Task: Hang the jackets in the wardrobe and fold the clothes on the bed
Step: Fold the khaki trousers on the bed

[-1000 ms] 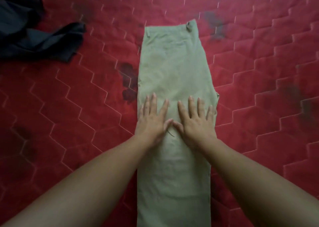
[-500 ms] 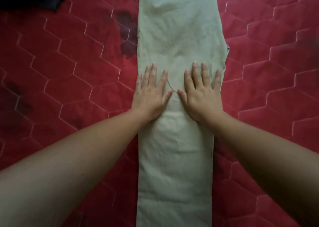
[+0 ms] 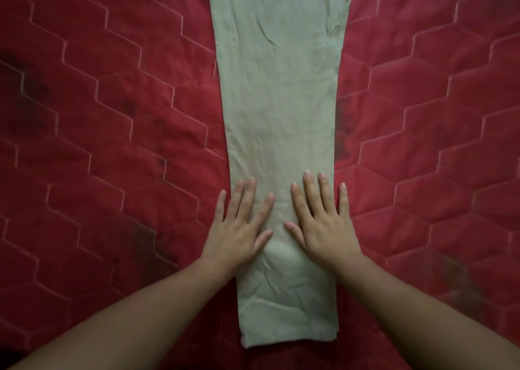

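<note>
Red quilt (image 3: 112, 116) filled the whole view, stitched in long hexagons.

Pale green trousers (image 3: 281, 102) lay flat on the quilt along the middle, folded lengthwise into one narrow strip. The wider end ran off the top edge of the view. The hem (image 3: 287, 338) lay nearest the person. Light creases showed across the cloth, mostly near the top and just above the hem.

Left forearm (image 3: 126, 319) and right forearm (image 3: 422, 319), both bare, came in from the bottom corners.

Left hand (image 3: 239, 229) lay palm down on the left edge of the trousers, fingers straight and spread, little finger out over the quilt. It gripped nothing.

Right hand (image 3: 323, 223) lay palm down on the right side of the trousers, fingers likewise straight and spread, holding nothing. Its little finger sat at or just past the cloth's right edge; the dim light made that hard to settle.

The thumbs pointed toward each other, tips near but apart, with bare cloth between them.

Dark patches (image 3: 28, 97) marked the quilt at far left.
</note>
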Demonstrator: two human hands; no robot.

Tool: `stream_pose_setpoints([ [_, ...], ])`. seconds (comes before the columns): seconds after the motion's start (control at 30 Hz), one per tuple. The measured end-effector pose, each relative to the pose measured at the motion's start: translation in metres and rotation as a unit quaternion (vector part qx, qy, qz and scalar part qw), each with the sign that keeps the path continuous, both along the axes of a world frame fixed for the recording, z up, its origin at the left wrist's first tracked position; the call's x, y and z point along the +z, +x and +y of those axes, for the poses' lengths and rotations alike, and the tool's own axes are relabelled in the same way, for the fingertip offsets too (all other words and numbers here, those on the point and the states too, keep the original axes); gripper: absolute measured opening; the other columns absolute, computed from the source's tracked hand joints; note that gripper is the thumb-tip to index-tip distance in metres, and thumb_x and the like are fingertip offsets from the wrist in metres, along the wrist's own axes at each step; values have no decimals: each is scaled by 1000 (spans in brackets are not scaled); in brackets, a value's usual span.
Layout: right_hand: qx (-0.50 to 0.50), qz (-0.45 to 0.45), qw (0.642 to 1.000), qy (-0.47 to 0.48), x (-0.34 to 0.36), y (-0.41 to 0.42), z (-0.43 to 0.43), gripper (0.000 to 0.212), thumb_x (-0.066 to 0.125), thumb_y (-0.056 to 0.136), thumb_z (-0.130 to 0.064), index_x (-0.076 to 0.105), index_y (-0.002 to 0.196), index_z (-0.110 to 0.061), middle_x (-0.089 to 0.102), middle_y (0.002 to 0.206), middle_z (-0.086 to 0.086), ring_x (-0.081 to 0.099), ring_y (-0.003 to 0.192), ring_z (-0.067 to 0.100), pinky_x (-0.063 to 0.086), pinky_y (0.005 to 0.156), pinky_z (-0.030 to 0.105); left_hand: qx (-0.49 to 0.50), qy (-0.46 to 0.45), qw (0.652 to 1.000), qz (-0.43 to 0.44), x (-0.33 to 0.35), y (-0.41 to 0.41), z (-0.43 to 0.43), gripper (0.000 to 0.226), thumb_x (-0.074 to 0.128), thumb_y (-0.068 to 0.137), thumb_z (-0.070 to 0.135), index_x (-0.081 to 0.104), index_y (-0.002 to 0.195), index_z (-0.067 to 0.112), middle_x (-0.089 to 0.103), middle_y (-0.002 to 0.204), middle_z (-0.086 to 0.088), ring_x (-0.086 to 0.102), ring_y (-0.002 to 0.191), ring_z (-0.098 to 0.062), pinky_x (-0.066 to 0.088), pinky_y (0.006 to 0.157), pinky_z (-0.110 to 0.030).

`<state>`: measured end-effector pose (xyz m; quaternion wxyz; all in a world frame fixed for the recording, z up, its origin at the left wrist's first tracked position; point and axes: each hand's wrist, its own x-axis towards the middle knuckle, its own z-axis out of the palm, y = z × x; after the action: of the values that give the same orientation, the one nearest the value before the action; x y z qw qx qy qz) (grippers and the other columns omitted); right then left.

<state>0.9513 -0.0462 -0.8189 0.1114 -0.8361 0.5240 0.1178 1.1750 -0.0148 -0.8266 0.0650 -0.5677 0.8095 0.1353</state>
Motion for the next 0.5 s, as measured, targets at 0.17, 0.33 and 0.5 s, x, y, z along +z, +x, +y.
stream_pose_setpoints([
  [0.17, -15, 7, 1000, 20, 4, -4, 58, 77, 28, 103, -61, 15, 162, -14, 0, 170, 14, -1, 156, 37, 13, 118, 68, -22, 14, 1000, 0, 7, -3, 53, 73, 33, 99, 61, 17, 161, 26, 5, 167, -20, 5, 155, -35, 22, 119, -61],
  [0.33, 3, -4, 1000, 15, 1, -13, 103, 76, 27, 103, -62, 15, 162, -17, 2, 169, 15, -1, 156, 38, 14, 119, 66, 18, 19, 1000, -14, 4, -19, 102, 73, 33, 99, 62, 17, 161, 28, 2, 167, -20, 3, 155, -36, 18, 120, -61],
  [0.5, -16, -25, 999, 35, 4, -34, 150, 77, 27, 102, -63, 14, 162, -16, 0, 168, 19, -1, 156, 38, 13, 123, 59, 61, 24, 998, -14, 9, -39, 149, 71, 29, 100, 61, 16, 161, 27, 2, 167, -21, 2, 155, -36, 18, 121, -60],
])
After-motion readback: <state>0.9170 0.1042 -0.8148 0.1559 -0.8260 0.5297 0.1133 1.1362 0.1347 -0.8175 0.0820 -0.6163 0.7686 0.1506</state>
